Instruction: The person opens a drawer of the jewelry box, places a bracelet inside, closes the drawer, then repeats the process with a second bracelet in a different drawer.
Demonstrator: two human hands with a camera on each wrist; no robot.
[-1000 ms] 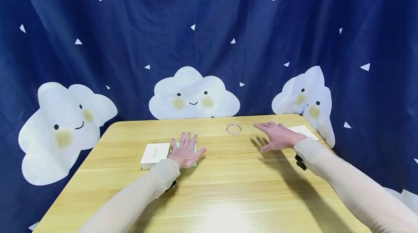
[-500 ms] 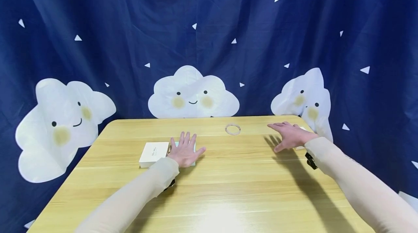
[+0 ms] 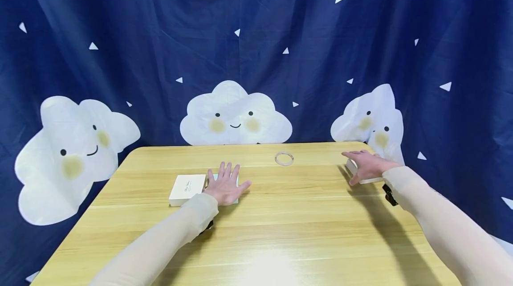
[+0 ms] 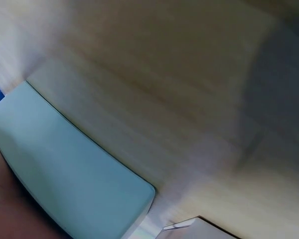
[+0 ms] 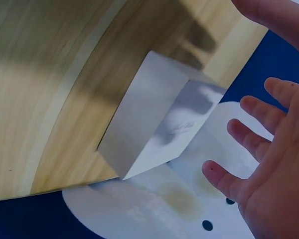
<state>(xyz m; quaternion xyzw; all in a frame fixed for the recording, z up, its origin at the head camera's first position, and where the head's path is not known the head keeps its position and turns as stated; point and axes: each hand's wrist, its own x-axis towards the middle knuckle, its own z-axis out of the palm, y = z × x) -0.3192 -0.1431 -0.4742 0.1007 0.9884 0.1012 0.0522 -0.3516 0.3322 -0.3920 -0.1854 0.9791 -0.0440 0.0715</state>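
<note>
My left hand (image 3: 225, 188) spreads its fingers over a pale turquoise box (image 4: 79, 164), hiding most of it in the head view. Just left of that hand lies a white lidded box (image 3: 187, 188) with small script on top. My right hand (image 3: 366, 164) reaches over the table's right side, fingers spread and holding nothing. Beneath it is a second white box (image 5: 144, 109) with faint script, close to the table edge; the hand partly covers it in the head view. A thin pinkish bangle (image 3: 284, 158) lies near the back, between the hands.
The light wooden table (image 3: 280, 223) has rounded back corners. Behind it hangs a dark blue curtain (image 3: 256, 23) with white triangles and smiling clouds. The right-hand white box stands close to the table's right edge.
My right hand has moved to the right, from beside the bangle to over the right-hand white box. My left hand has kept its place over the turquoise box.
</note>
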